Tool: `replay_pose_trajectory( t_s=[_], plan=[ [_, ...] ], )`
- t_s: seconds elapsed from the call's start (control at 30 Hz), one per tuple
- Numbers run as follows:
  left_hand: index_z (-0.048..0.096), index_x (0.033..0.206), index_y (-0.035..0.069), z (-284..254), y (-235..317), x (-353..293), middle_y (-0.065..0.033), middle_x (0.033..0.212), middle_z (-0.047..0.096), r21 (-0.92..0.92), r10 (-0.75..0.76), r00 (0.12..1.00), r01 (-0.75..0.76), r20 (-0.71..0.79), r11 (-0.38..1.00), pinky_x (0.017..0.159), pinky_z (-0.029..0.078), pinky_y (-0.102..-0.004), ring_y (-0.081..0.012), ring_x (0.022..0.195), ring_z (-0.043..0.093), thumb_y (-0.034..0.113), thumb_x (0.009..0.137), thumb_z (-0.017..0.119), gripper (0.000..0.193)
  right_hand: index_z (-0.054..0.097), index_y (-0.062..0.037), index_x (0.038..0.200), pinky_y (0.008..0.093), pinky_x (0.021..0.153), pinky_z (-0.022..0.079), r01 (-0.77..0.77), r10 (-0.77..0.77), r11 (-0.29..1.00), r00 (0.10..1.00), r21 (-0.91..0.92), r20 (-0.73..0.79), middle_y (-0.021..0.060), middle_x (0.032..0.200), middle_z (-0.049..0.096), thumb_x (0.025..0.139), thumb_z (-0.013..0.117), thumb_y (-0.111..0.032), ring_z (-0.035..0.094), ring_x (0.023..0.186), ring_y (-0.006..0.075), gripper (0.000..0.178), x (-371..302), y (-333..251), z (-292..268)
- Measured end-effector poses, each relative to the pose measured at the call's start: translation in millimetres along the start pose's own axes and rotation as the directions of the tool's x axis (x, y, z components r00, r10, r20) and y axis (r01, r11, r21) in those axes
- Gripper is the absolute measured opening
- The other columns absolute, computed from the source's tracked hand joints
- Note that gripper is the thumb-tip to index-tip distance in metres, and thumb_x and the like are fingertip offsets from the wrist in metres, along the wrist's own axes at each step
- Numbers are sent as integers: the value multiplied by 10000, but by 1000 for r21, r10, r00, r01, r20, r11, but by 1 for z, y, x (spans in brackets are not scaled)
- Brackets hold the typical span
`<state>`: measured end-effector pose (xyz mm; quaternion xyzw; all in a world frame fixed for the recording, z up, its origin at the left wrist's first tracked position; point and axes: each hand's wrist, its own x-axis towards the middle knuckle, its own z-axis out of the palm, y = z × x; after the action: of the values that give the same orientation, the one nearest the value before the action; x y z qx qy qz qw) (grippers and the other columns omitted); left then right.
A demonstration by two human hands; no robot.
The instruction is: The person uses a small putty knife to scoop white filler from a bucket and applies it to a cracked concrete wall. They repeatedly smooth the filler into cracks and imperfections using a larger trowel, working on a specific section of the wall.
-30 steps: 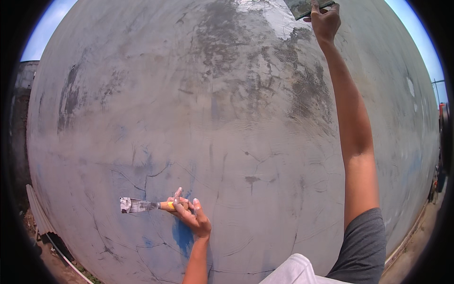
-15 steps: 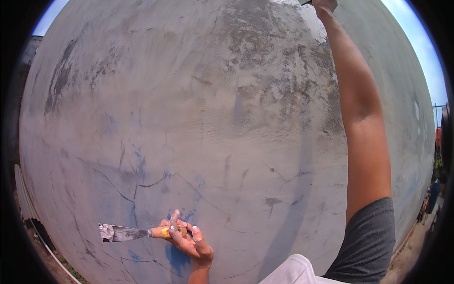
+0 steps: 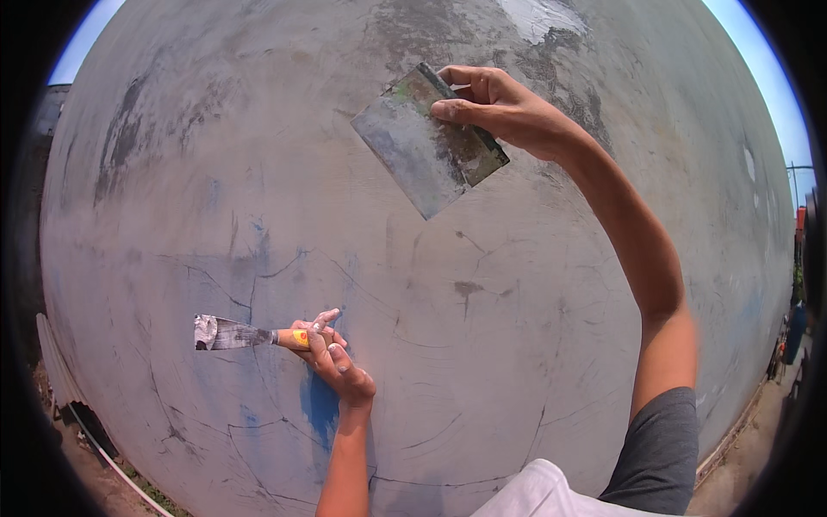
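Note:
A putty knife (image 3: 234, 334) with a wooden handle lies in my left hand (image 3: 338, 355), its blade pointing left and a lump of whitish paste on the tip. The fingers are wrapped around the handle, with one finger lifted. My right hand (image 3: 508, 112) pinches a wide, flat scraper blade (image 3: 413, 142) by its dark back edge, thumb on the near face. Grey smears cover that blade, and it is tilted in front of the wall (image 3: 517, 345). Wet-looking white filler (image 3: 544, 19) is spread on the wall at the top, above my right hand.
Thin cracks, dark stains and blue paint patches (image 3: 320, 401) mark the grey wall. Past its left end lie corrugated sheets (image 3: 62, 366) and a pale pipe (image 3: 116, 470). A strip of ground (image 3: 732, 470) runs along the lower right.
My right hand has come down and to the left from the top of the wall, bringing the scraper blade into full view. My left hand, still holding the putty knife, sits higher in the picture.

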<state>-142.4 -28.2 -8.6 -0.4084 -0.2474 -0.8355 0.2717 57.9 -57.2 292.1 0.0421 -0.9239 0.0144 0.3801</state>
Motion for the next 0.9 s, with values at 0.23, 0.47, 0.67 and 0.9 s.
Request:
replay_pose_trajectory(
  t_s=[0.23,0.47,0.67,0.9],
  plan=[
    [438,1140,-83,-38,27,-18,-113,1192,366,-237,-186,963,230,193,944,994,285,-311,-182,1092,360,337,947,400,464,578,26,939,362,600,429,-108,64,989,932,105,356,117,718,584,893,546,-223,512,642,177,256,-107,-8,130],
    [442,1138,-96,-62,81,2,-100,1217,351,-316,-282,944,325,174,891,975,290,-262,-151,1090,357,116,951,474,284,586,4,1067,288,546,449,-289,191,828,951,480,244,69,732,605,918,552,-325,552,643,108,363,-154,-27,151],
    [429,1215,-88,-44,110,24,-101,1261,355,-300,-224,934,306,280,903,815,390,-262,-124,991,396,240,963,397,415,610,39,1033,234,417,420,-187,238,837,971,514,-36,36,612,589,913,574,-242,556,466,87,308,-165,-39,133],
    [444,1159,-18,-5,96,20,-121,1207,489,-309,-171,960,236,224,921,608,389,-225,-99,821,397,316,930,299,430,661,35,905,224,422,426,173,-73,983,672,60,-737,19,626,589,863,644,-129,539,467,77,170,-97,-11,-5]
  ],
)
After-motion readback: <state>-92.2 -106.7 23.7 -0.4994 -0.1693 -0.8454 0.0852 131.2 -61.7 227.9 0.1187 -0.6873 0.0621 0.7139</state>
